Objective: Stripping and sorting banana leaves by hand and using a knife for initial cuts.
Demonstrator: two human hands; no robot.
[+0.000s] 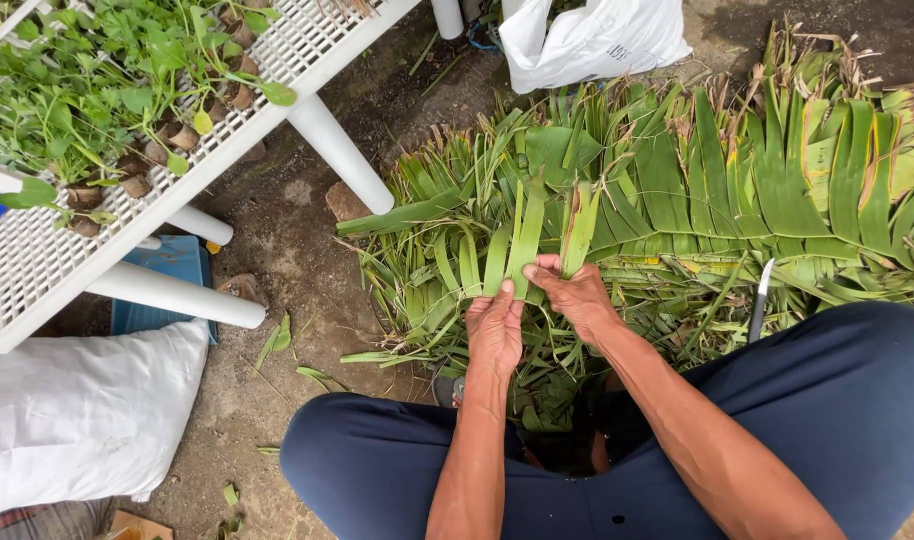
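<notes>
A long banana leaf (677, 190) lies across the dirt in front of me, its blade torn into many green strips. My left hand (495, 325) pinches the lower end of one upright leaf strip (525, 235). My right hand (575, 293) grips the neighbouring leaf strip (580, 228), right beside the left hand. Both forearms reach out between my knees in dark blue trousers (837, 400). A knife (759, 300) with a pale blade rests point-up by my right thigh, with no hand on it.
A white slatted bench (47, 250) on round white legs holds several small potted seedlings (87, 90) at the upper left. A stuffed white sack (77, 410) lies at the lower left, another white bag (597, 35) at the top. A blue box (172, 265) sits under the bench.
</notes>
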